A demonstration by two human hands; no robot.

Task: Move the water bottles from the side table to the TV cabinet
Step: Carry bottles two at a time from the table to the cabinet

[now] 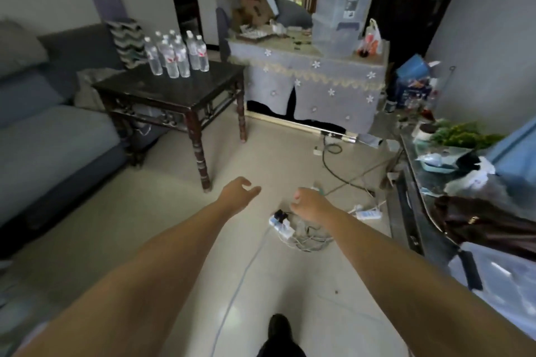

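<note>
Clear plastic water bottles [177,53] cluster upright on dark side table [171,90], far corner, ahead-left of both hands. Left hand [237,191] empty, fingers loosely spread; right hand [309,203] empty, loosely curled. Left hand nearer. Both well apart from bottles.

Both arms outstretched, left hand [236,193] spread, right hand [309,203] (fingers loosely curled) unladen

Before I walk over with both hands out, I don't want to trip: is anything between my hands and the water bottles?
Nothing visible blocks the way: bare floor runs from the left hand and right hand to the side table bearing the water bottles. The power strip and cables lie under the right hand.
</note>
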